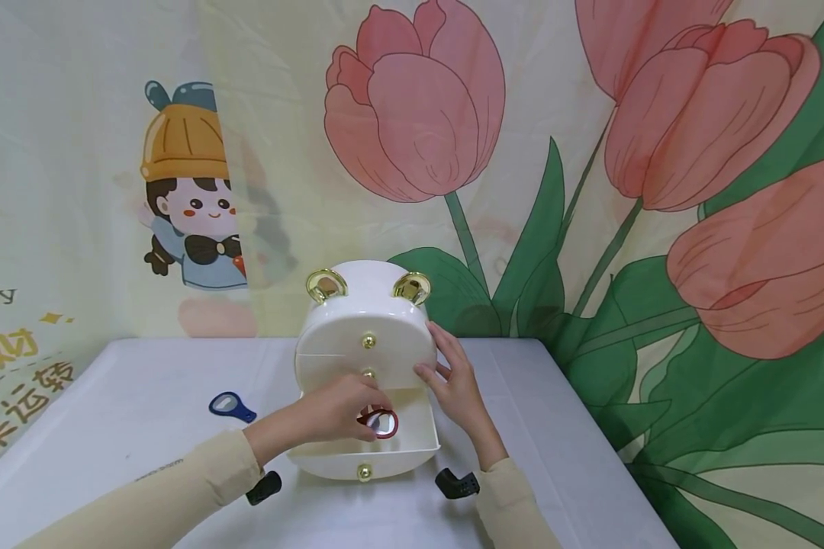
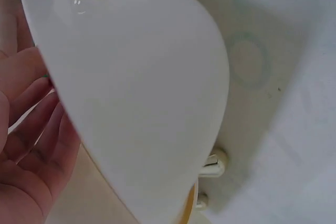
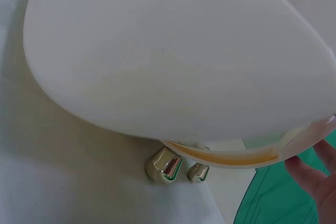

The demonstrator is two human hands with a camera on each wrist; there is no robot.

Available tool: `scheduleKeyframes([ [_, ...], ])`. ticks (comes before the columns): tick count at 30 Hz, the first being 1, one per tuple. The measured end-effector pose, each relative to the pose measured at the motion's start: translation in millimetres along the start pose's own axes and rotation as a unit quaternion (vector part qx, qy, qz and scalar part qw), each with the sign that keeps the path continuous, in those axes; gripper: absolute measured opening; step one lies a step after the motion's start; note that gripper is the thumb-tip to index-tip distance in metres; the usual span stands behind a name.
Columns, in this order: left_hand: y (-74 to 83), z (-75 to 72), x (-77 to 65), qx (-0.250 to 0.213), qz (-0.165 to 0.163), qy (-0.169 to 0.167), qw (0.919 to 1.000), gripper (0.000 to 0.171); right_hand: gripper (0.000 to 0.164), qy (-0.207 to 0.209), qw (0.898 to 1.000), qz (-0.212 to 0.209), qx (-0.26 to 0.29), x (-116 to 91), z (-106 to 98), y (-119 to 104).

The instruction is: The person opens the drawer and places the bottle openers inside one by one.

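Note:
A white storage box (image 1: 367, 324) with gold ears and round gold knobs stands on the table. Its bottom drawer (image 1: 364, 463) is pulled out toward me. Over the open drawer, my left hand (image 1: 339, 408) pinches a small red-rimmed magnifying glass (image 1: 384, 424) between thumb and fingers. My right hand (image 1: 456, 385) rests against the box's right side, thumb on the front and fingers spread along the edge. In the left wrist view, the white drawer (image 2: 142, 87) hides part of the hand. Fingers (image 3: 310, 177) touch the box edge in the right wrist view.
A blue magnifying glass (image 1: 232, 406) lies on the white-covered table (image 1: 158, 381), left of the box. Gold feet (image 3: 164, 165) hold the box up. Behind the table hangs a cloth printed with tulips (image 1: 419, 107). Black wrist devices (image 1: 456, 484) show by both sleeves.

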State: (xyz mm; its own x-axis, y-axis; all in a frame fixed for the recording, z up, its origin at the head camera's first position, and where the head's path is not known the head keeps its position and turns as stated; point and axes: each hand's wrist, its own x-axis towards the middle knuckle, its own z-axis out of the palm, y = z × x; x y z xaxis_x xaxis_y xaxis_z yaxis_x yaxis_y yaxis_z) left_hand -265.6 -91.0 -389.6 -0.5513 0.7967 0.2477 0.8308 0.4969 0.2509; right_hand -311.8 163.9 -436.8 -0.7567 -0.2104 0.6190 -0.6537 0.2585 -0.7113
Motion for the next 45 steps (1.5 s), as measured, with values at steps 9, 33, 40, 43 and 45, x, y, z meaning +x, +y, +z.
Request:
scheduleKeyframes([
  [9, -2.1, 14.0, 7.1, 0.002, 0.022, -0.007, 0.9997, 0.031, 0.075, -0.003, 1.0, 0.003, -0.005, 0.1, 0.0, -1.6],
  [33, -13.7, 37.4, 13.2, -0.045, -0.024, -0.029, 0.9983, 0.029, 0.075, -0.002, 1.0, -0.002, -0.005, -0.7, 0.6, 0.5],
  [40, -13.2, 39.4, 12.6, -0.054, -0.042, -0.035, 0.997, 0.03, 0.075, -0.002, 1.0, -0.001, -0.008, -0.4, 0.3, -1.2],
  [43, -12.6, 39.6, 11.8, -0.055, -0.044, -0.035, 0.9969, 0.031, 0.075, -0.003, 1.0, 0.002, -0.01, -0.5, 0.2, -1.9],
  [45, -12.1, 39.2, 11.0, -0.055, -0.044, -0.034, 0.9969, 0.031, 0.075, -0.004, 1.0, 0.002, -0.01, -0.7, 0.2, -2.1],
])
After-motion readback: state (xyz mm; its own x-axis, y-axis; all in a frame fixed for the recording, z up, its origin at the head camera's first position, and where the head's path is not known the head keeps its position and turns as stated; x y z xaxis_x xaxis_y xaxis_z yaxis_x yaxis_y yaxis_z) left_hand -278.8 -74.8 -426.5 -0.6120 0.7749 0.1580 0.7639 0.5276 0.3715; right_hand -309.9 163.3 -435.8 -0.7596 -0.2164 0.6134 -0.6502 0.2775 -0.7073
